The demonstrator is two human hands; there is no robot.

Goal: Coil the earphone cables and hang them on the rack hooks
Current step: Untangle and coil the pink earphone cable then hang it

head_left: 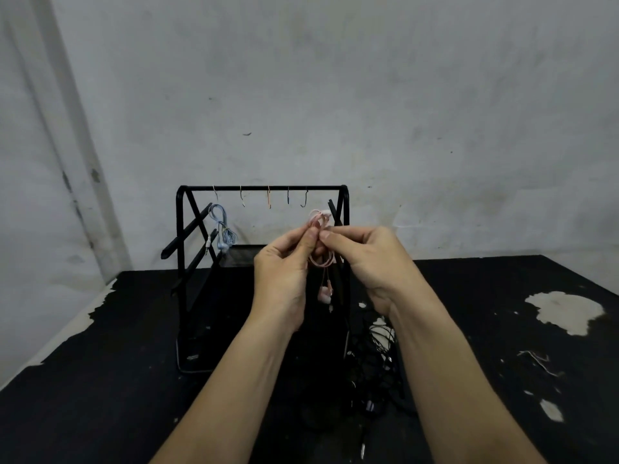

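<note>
A black wire rack (182, 262) stands on the table with several S-hooks (269, 199) on its top bar. A coiled blue earphone (221, 231) hangs from the leftmost hook. Both hands are raised in front of the rack's right side. My left hand (284, 276) and my right hand (371, 262) pinch a coiled pink earphone cable (322, 261) between their fingertips. Loops show above and below the fingers, and the pink earbuds (325, 294) dangle beneath.
A tangle of black earphone cables (380, 370) lies on the black table to the right of the rack base. The tabletop (100, 396) has worn white patches at right. A grey wall stands close behind the rack.
</note>
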